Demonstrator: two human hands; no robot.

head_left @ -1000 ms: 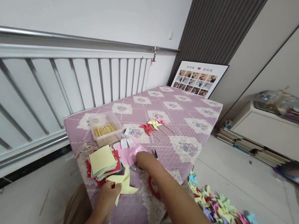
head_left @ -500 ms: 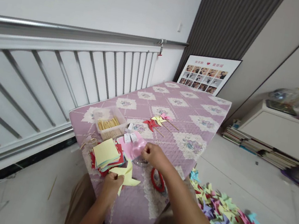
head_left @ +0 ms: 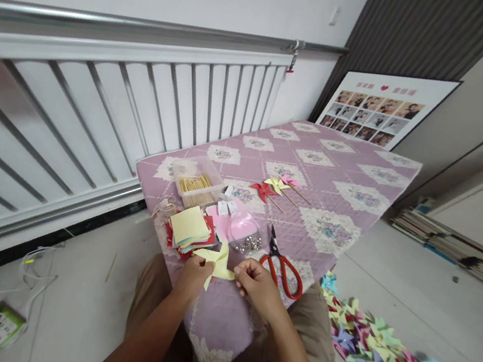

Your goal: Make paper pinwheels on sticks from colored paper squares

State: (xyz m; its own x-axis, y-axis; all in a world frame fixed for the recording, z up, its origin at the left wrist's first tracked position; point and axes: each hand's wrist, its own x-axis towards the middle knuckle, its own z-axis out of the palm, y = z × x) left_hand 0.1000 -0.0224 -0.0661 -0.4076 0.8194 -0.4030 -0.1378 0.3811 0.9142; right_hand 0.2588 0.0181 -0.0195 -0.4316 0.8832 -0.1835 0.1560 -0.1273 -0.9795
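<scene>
My left hand (head_left: 196, 275) is closed on a pale yellow paper pinwheel (head_left: 220, 263), pinching it at its left side above the table's front end. My right hand (head_left: 255, 281) is at the pinwheel's right tip, thumb and finger pinched; whatever is between them is too small to make out. Just beyond lies a clear round dish (head_left: 244, 236) with small shiny metal pieces (head_left: 252, 244) in it. Red-handled scissors (head_left: 280, 267) lie right of the dish, beside my right hand. Left of the dish sits a stack of coloured paper squares (head_left: 189, 228), yellow on top.
A clear plastic box (head_left: 196, 180) of thin wooden sticks stands behind the paper stack. Several finished pinwheels on sticks (head_left: 276, 185) lie farther back. A heap of colourful pinwheels (head_left: 379, 356) is on the right. A white radiator (head_left: 153, 100) runs along the table's left side.
My right hand has come back from over the dish to the pinwheel's right tip, uncovering the dish and scissors. My left hand still holds the pinwheel. The head view has shifted.
</scene>
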